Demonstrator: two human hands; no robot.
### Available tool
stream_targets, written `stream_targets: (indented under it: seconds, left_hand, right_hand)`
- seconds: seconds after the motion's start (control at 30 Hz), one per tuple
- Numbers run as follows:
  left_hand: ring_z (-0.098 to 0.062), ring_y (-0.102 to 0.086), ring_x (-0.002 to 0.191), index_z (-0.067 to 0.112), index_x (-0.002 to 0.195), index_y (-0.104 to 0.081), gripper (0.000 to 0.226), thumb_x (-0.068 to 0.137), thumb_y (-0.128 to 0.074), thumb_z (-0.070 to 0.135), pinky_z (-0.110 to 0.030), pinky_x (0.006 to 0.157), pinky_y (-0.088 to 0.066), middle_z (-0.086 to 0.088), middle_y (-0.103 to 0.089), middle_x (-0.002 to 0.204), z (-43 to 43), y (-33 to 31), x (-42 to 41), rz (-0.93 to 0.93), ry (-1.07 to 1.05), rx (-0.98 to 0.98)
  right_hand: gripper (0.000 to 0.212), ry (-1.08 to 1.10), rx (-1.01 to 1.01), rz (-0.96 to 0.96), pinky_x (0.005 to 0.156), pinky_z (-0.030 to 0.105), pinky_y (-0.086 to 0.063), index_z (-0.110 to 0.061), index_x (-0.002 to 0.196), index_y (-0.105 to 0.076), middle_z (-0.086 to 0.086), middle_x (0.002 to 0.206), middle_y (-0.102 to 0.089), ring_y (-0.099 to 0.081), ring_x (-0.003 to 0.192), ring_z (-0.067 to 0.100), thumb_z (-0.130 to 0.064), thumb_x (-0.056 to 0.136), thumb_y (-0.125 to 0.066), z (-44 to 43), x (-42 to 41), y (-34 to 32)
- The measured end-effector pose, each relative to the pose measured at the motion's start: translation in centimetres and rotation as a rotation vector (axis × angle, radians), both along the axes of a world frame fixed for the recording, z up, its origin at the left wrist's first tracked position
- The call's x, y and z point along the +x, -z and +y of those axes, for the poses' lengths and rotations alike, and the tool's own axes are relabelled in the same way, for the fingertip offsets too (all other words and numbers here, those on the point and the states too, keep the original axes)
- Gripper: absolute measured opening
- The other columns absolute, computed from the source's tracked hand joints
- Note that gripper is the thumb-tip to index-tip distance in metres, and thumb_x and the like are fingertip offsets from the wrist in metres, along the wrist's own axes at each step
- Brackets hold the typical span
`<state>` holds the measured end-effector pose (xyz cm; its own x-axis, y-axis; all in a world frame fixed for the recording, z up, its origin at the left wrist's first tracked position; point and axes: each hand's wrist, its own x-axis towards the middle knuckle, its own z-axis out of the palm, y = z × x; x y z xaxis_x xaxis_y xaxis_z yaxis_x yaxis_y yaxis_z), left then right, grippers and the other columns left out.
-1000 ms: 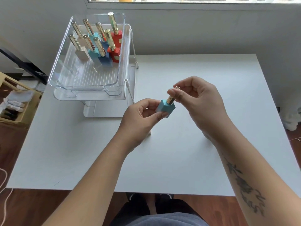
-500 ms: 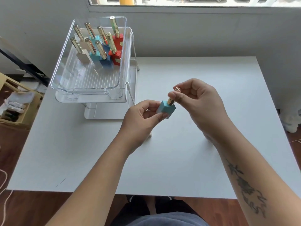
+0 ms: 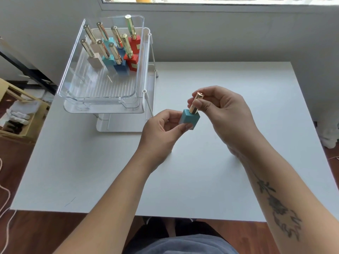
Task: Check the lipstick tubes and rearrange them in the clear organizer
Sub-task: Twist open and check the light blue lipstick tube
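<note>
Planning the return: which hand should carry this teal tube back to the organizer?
Left, probably. The left hand already pinches the teal lipstick tube's square base and sits nearer the clear organizer. The right hand only pinches the gold cap and would have to cross over.

Bare arms; floral tattoo (image 3: 277,206)

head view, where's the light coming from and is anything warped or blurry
Head view: daylight enters from the window at the top, overexposed; soft shadows under both hands on the white table; wide-angle bending tilts the clear organizer and table edges; the teal lipstick tube stays sharp.
</note>
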<state>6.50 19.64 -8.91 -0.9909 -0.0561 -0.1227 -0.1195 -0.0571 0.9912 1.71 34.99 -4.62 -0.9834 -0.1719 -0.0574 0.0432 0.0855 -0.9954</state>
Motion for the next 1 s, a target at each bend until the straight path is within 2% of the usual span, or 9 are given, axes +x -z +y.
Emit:
stream_targets:
  seconds: [0.1, 0.2, 0.3, 0.4, 0.47, 0.57, 0.7, 0.8, 1.0]
  left_hand:
    - [-0.009, -0.072, 0.092, 0.022, 0.1, -0.069, 0.019, 0.084, -0.075, 0.014, -0.015, 0.076, -0.052, 0.008, -0.076, 0.096, 0.4, 0.3, 0.2, -0.011, -0.034, 0.001]
    - [-0.003, -0.07, 0.093, 0.035, 0.105, -0.066, 0.022, 0.086, -0.073, 0.027, -0.014, 0.072, -0.051, 0.017, -0.073, 0.104, 1.1, 1.3, 1.2, -0.051, -0.076, -0.065]
    - [0.003, -0.066, 0.093, 0.043, 0.113, -0.057, 0.033, 0.085, -0.072, 0.034, -0.011, 0.072, -0.05, 0.021, -0.065, 0.11, 1.9, 3.9, 3.7, -0.141, -0.125, -0.144]
    - [0.004, -0.062, 0.096, 0.046, 0.107, -0.058, 0.025, 0.087, -0.068, 0.035, -0.008, 0.074, -0.049, 0.022, -0.065, 0.106, 1.4, 7.4, 7.0, -0.244, -0.1, -0.305]
    - [0.003, -0.058, 0.104, 0.041, 0.109, -0.059, 0.022, 0.089, -0.065, 0.033, -0.013, 0.085, -0.047, 0.022, -0.062, 0.111, 0.4, 9.8, 8.8, -0.281, -0.077, -0.494]
    - [-0.002, -0.043, 0.122, 0.027, 0.128, -0.055, 0.036, 0.092, -0.06, 0.03, -0.017, 0.1, -0.033, 0.015, -0.055, 0.129, -1.6, 12.4, 10.7, -0.273, -0.036, -0.811]
    - [-0.021, -0.027, 0.143, 0.018, 0.141, -0.046, 0.053, 0.092, -0.06, 0.029, -0.033, 0.115, -0.021, 0.001, -0.04, 0.152, -3.9, 14.5, 11.6, -0.269, 0.079, -1.083]
    - [-0.027, -0.026, 0.145, 0.016, 0.141, -0.047, 0.053, 0.092, -0.06, 0.031, -0.041, 0.117, -0.018, -0.002, -0.036, 0.155, -4.6, 15.1, 11.8, -0.24, 0.122, -1.176]
    - [-0.028, -0.023, 0.146, 0.015, 0.144, -0.043, 0.056, 0.092, -0.058, 0.03, -0.044, 0.118, -0.014, -0.004, -0.032, 0.157, -4.5, 15.7, 12.2, -0.213, 0.136, -1.225]
  right_hand:
    - [0.014, 0.01, 0.008, 0.009, 0.082, 0.02, -0.054, -0.014, 0.099, -0.068, -0.002, 0.093, -0.076, -0.072, 0.092, 0.008, -0.006, 0.088, -0.066, -0.1, 0.3, 0.4]
    - [0.015, -0.001, 0.028, -0.007, 0.078, 0.012, -0.051, -0.014, 0.101, -0.067, -0.003, 0.095, -0.075, -0.07, 0.093, 0.004, -0.004, 0.089, -0.064, -0.1, 0.9, 1.3]
    - [0.017, -0.006, 0.078, -0.014, 0.079, 0.012, -0.05, -0.019, 0.098, -0.066, -0.005, 0.097, -0.074, -0.069, 0.094, 0.002, -0.005, 0.091, -0.063, -0.1, 1.7, 2.8]
    - [0.015, -0.027, 0.195, -0.003, 0.084, 0.013, -0.05, -0.021, 0.097, -0.066, -0.008, 0.1, -0.073, -0.068, 0.095, 0.001, -0.008, 0.091, -0.063, -0.2, 2.2, 5.1]
    - [0.013, -0.043, 0.257, -0.024, 0.084, 0.012, -0.049, -0.018, 0.1, -0.066, -0.009, 0.1, -0.071, -0.067, 0.094, 0.0, -0.01, 0.091, -0.063, -0.2, 2.4, 6.8]
    - [0.013, -0.046, 0.297, -0.097, 0.08, 0.007, -0.046, -0.019, 0.1, -0.067, -0.013, 0.096, -0.07, -0.065, 0.093, -0.005, -0.011, 0.091, -0.062, -0.1, 2.7, 9.2]
    - [0.015, -0.056, 0.369, -0.154, 0.08, 0.006, -0.045, -0.022, 0.1, -0.067, -0.015, 0.097, -0.07, -0.064, 0.095, -0.008, -0.011, 0.091, -0.061, -0.2, 3.1, 11.8]
    - [0.017, -0.058, 0.383, -0.185, 0.077, 0.004, -0.045, -0.026, 0.097, -0.067, -0.017, 0.095, -0.069, -0.063, 0.093, -0.011, -0.011, 0.09, -0.061, -0.3, 3.4, 13.0]
    - [0.016, -0.047, 0.387, -0.187, 0.082, 0.011, -0.047, -0.028, 0.095, -0.066, -0.017, 0.094, -0.069, -0.064, 0.095, -0.007, -0.014, 0.09, -0.063, -0.6, 3.7, 14.1]
